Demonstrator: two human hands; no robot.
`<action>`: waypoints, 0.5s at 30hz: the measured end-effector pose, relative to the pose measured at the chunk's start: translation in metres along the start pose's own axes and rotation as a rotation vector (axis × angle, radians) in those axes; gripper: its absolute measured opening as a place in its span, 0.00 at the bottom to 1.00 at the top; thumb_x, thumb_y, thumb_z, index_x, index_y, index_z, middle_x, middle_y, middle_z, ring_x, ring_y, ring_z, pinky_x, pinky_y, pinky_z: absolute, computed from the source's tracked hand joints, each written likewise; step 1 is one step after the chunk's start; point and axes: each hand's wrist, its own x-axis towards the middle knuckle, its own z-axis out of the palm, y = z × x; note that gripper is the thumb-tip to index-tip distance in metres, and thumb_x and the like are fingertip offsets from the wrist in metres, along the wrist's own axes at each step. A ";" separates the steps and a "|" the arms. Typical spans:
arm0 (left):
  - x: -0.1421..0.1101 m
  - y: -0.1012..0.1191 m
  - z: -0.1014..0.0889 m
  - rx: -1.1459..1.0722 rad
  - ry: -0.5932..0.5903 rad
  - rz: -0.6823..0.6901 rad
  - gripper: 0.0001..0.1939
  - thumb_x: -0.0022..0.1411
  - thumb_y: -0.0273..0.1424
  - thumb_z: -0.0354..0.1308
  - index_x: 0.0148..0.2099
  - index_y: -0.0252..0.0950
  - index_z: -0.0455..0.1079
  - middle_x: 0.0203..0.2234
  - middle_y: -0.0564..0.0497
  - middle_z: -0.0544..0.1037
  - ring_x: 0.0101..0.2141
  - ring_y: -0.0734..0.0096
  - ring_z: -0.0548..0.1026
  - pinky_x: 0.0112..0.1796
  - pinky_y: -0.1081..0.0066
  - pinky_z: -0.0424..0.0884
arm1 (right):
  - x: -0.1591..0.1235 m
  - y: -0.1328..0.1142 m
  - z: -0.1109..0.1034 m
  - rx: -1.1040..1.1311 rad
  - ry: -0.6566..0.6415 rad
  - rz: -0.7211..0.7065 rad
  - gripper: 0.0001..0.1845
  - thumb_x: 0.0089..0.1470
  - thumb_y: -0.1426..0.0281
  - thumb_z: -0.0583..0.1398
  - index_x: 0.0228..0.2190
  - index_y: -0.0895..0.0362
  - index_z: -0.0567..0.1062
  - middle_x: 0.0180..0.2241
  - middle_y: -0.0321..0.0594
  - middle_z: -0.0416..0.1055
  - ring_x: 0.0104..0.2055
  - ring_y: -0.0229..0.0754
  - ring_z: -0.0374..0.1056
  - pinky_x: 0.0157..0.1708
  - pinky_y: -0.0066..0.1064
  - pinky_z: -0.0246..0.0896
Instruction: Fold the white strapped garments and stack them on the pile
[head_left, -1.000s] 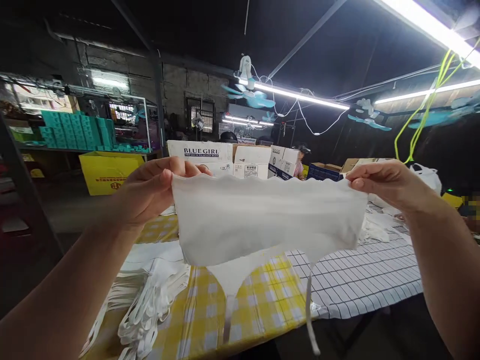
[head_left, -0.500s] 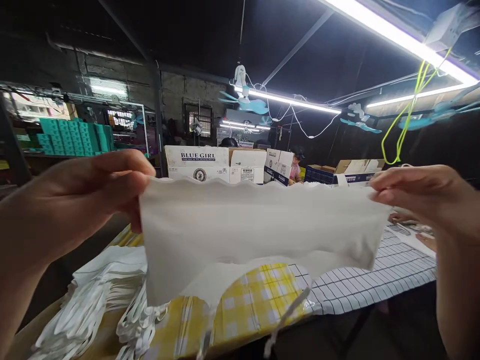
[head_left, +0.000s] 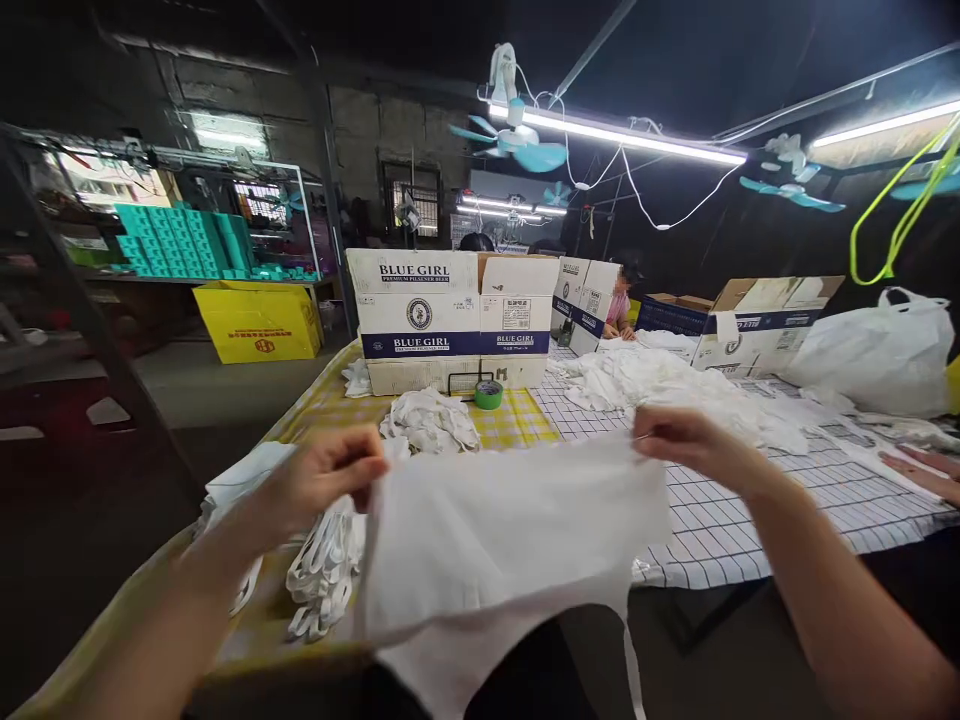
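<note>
A white garment (head_left: 517, 530) hangs between the person's two bare hands, in front of the table's near edge. The left hand (head_left: 337, 470) pinches one upper corner between thumb and curled fingers; the right hand (head_left: 679, 440) pinches the other, its fingertips pressed together, though blurred. The step in hand appears to be holding the piece spread by its top edge. A strap (head_left: 634, 665) dangles from its lower right side. The next move would seem to call for both pinches to stay level and the strap to hang free.

Just beyond the left forearm, folded white pieces (head_left: 251, 470) lie with looped straps (head_left: 326, 570) on a yellow checked cloth (head_left: 517, 415); these loops are the likeliest snag. To the right extends a white grid-patterned cloth (head_left: 724, 540), where another person's hand (head_left: 926, 470) rests on white fabric at the edge of view.

Farther back are a small white heap (head_left: 431, 420), a green tape roll (head_left: 488, 396) and a large carton (head_left: 420, 300) that blocks the view behind it. A larger white heap (head_left: 667, 385) lies right of these, near a white plastic bag (head_left: 885, 345). Teal boxes (head_left: 180, 242) are stacked in the left background.
</note>
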 end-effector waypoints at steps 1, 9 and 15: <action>0.010 -0.031 0.010 0.033 0.046 -0.075 0.08 0.56 0.32 0.55 0.28 0.33 0.63 0.18 0.56 0.68 0.20 0.76 0.69 0.23 0.78 0.67 | 0.013 0.026 0.015 0.000 -0.009 0.046 0.11 0.50 0.62 0.60 0.24 0.57 0.68 0.23 0.33 0.59 0.25 0.33 0.56 0.22 0.26 0.51; 0.067 -0.218 0.076 0.646 0.233 -0.397 0.02 0.52 0.26 0.53 0.28 0.35 0.65 0.23 0.52 0.73 0.28 0.69 0.71 0.31 0.72 0.64 | 0.071 0.196 0.119 -0.117 0.008 0.391 0.09 0.40 0.67 0.60 0.19 0.59 0.67 0.17 0.29 0.58 0.21 0.32 0.54 0.21 0.24 0.49; 0.084 -0.251 0.070 0.729 0.293 -0.422 0.12 0.58 0.24 0.47 0.44 0.39 0.63 0.38 0.49 0.75 0.39 0.67 0.73 0.40 0.70 0.64 | 0.093 0.237 0.136 -0.199 0.108 0.405 0.03 0.44 0.71 0.56 0.23 0.58 0.68 0.21 0.33 0.64 0.24 0.34 0.58 0.24 0.24 0.51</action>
